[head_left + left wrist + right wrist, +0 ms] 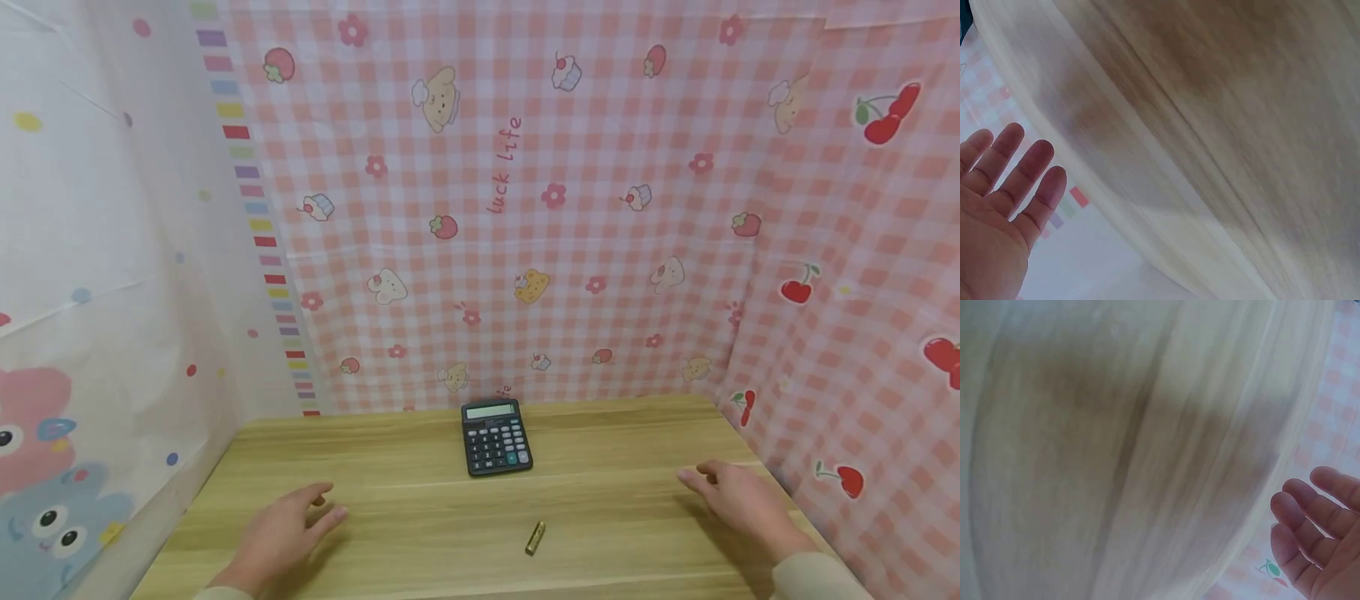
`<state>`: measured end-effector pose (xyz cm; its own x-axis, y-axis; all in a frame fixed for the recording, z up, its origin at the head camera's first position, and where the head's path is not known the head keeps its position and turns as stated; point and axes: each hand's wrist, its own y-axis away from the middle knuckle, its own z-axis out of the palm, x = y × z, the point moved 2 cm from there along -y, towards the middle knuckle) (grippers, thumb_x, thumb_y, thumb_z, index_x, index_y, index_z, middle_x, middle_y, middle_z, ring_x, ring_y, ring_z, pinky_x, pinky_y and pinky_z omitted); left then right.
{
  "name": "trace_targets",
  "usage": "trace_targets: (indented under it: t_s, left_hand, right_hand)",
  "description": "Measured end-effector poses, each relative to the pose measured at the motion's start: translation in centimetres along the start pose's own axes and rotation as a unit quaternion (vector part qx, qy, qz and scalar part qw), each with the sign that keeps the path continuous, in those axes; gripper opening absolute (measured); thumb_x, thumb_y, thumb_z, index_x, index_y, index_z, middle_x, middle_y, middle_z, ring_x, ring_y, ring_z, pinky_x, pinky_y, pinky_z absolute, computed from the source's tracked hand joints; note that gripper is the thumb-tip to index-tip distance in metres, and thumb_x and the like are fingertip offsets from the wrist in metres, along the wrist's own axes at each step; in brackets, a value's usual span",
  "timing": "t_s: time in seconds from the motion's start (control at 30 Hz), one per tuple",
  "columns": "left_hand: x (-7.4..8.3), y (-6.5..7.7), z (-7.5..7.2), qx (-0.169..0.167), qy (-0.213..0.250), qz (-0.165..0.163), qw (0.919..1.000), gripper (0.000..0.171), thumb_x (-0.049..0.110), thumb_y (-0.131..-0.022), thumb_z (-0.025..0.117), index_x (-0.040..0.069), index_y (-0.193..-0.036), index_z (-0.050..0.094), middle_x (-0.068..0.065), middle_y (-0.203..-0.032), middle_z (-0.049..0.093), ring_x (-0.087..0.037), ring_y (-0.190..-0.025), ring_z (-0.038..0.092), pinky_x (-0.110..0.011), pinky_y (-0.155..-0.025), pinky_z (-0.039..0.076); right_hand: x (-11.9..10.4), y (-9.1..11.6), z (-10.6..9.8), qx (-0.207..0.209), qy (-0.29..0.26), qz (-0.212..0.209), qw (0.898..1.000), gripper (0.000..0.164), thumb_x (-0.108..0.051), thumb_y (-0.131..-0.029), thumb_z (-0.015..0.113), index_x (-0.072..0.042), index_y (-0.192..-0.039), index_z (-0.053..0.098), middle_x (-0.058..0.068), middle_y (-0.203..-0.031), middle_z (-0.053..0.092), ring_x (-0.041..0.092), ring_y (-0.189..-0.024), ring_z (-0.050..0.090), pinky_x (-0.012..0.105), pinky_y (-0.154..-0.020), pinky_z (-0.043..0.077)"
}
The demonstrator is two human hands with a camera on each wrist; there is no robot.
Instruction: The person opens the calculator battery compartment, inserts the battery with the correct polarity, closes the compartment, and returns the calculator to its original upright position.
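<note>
A black desk calculator (497, 437) with a grey display lies at the back middle of the wooden table, its keys facing up. Nearer the front, right of centre, is a small gold cylinder (535, 538) that looks like a battery, lying at a slant. My left hand (281, 533) hovers over the table's left side, fingers loosely bent and holding nothing. Over the right side my right hand (738, 504) is likewise relaxed, with nothing in it. Both wrist views show the fingers spread in the air beside the table.
The wooden tabletop (375, 508) ends at a pink checked curtain (480, 250) behind. A white curtain (97, 250) with cartoon prints hangs on the left. Along the right edge runs another checked curtain (862, 333) with cherries.
</note>
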<state>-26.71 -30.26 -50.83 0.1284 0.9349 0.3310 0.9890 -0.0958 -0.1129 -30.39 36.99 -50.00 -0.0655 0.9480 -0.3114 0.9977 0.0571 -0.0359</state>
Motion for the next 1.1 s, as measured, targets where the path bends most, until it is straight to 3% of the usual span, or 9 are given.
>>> trace_targets:
  t_s: [0.47, 1.1]
  left_hand:
    - [0.6, -0.2, 0.6, 0.003, -0.002, 0.012, 0.9999, 0.067, 0.061, -0.102, 0.063, 0.009, -0.143, 0.065, -0.012, -0.124, 0.078, -0.038, -0.112, 0.075, -0.064, -0.096, 0.058]
    - [2.2, -0.5, 1.1, 0.007, 0.010, 0.019, 0.9997, 0.064, 0.061, -0.101, 0.064, 0.013, -0.143, 0.066, -0.008, -0.124, 0.078, -0.036, -0.116, 0.074, -0.062, -0.096, 0.059]
  right_hand:
    - [-0.9, 0.1, 0.2, -0.016, -0.018, 0.006, 1.000, 0.079, -0.064, -0.108, 0.048, 0.007, -0.137, 0.065, 0.026, -0.124, 0.075, 0.048, -0.112, 0.072, 0.066, -0.092, 0.056]
    - [-2.1, -0.1, 0.6, 0.000, -0.023, -0.003, 1.000, 0.074, -0.062, -0.107, 0.051, 0.005, -0.136, 0.067, 0.022, -0.122, 0.077, 0.045, -0.112, 0.074, 0.065, -0.093, 0.057]
